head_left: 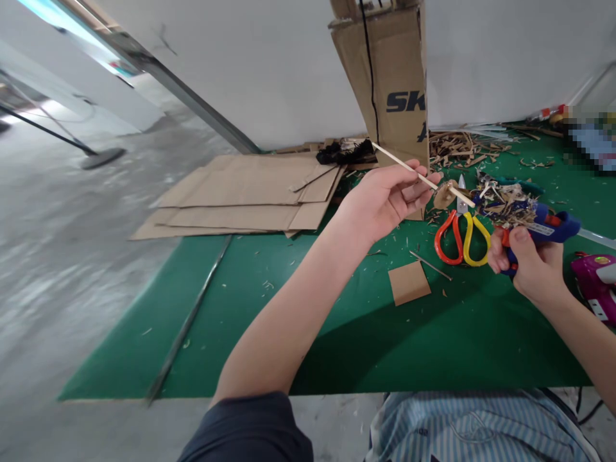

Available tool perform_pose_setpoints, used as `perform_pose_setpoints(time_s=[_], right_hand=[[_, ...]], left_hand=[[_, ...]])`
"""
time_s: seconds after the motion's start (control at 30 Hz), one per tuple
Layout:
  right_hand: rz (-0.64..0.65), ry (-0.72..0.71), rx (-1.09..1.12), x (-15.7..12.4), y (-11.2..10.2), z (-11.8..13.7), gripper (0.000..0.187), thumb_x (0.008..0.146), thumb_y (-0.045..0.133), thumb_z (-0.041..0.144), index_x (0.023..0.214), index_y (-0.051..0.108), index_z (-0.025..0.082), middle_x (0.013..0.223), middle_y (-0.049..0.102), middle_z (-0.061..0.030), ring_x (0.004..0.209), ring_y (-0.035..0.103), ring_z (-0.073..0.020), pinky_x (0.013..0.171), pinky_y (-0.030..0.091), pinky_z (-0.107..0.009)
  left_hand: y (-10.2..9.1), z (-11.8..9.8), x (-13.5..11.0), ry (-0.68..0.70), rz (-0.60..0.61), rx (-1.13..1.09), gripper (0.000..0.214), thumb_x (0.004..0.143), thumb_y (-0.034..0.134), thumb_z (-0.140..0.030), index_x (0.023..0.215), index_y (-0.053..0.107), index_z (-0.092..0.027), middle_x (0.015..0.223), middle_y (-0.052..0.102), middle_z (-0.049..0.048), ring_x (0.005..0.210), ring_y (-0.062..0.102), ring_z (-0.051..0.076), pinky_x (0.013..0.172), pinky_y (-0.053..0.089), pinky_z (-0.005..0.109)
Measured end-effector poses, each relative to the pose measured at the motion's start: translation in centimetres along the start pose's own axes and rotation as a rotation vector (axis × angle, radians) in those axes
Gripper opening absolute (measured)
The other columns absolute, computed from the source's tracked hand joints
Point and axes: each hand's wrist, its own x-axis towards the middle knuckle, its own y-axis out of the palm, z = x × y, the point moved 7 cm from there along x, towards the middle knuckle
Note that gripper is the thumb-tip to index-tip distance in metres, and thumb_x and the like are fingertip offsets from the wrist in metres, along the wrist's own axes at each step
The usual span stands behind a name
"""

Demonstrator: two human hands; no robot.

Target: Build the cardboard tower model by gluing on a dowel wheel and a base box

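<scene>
My left hand pinches a thin wooden stick that slants down to the right. Near the stick's lower end is a small round cardboard disc; whether it is pierced or only touching, I cannot tell. My right hand is wrapped round the handle of a blue hot glue gun. Cardboard scraps and glue strings cover its nozzle end, close to the stick's tip. A clear glue stick pokes out of its back. Scissors with one red and one yellow handle lie between my hands.
Flat cardboard sheets lie at the back left of the green table. A tall cardboard box stands at the back, near scrap strips. A cardboard square, a metal rod and a magenta power strip are nearer.
</scene>
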Motion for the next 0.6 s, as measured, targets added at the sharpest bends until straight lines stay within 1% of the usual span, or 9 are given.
perform_pose_setpoints(time_s=[0.1, 0.17, 0.33, 0.43, 0.6], right_hand=[[-0.018, -0.01, -0.004, -0.01, -0.3, -0.08, 0.037, 0.091, 0.066, 0.048, 0.067, 0.057, 0.021, 0.069, 0.065, -0.0019, 0.045, 0.05, -0.0098, 0.042, 0.045, -0.029], [-0.018, -0.015, 0.005, -0.02, -0.39, -0.16, 0.037, 0.092, 0.066, 0.046, 0.066, 0.058, 0.021, 0.073, 0.067, -0.0029, 0.044, 0.05, -0.0095, 0.042, 0.046, -0.029], [-0.028, -0.023, 0.041, -0.01, -0.37, -0.09, 0.035, 0.091, 0.068, 0.046, 0.068, 0.06, 0.021, 0.073, 0.066, -0.002, 0.045, 0.05, -0.0089, 0.042, 0.045, -0.029], [-0.047, -0.007, 0.043, 0.03, -0.38, -0.12, 0.033, 0.09, 0.069, 0.046, 0.07, 0.061, 0.021, 0.072, 0.064, -0.0012, 0.046, 0.05, -0.0095, 0.042, 0.045, -0.028], [-0.04, 0.014, 0.063, 0.08, -0.38, -0.38, 0.03, 0.091, 0.068, 0.046, 0.074, 0.063, 0.022, 0.067, 0.06, 0.0004, 0.044, 0.047, -0.009, 0.041, 0.042, -0.027]], left_hand=[[-0.06, 0.0, 0.05, 0.005, -0.006, 0.003, 0.017, 0.079, 0.058, -0.003, 0.089, 0.065, -0.015, 0.08, 0.075, 0.005, 0.078, 0.075, 0.014, 0.082, 0.06, 0.024], [-0.08, -0.02, 0.04, 0.011, -0.012, -0.002, 0.015, 0.079, 0.059, -0.003, 0.086, 0.064, -0.016, 0.079, 0.075, 0.004, 0.079, 0.075, 0.014, 0.083, 0.06, 0.024], [-0.04, 0.01, 0.09, 0.025, -0.014, -0.031, 0.014, 0.08, 0.058, -0.002, 0.081, 0.061, -0.016, 0.075, 0.073, 0.0027, 0.08, 0.076, 0.014, 0.087, 0.06, 0.026], [-0.07, 0.24, 0.24, 0.017, -0.015, -0.032, 0.015, 0.08, 0.057, -0.002, 0.083, 0.062, -0.016, 0.08, 0.075, 0.0037, 0.08, 0.076, 0.014, 0.088, 0.061, 0.028], [0.09, 0.56, 0.54, 0.012, 0.031, -0.059, 0.017, 0.083, 0.054, -0.001, 0.088, 0.063, -0.014, 0.084, 0.076, 0.0053, 0.079, 0.076, 0.013, 0.089, 0.061, 0.029]])
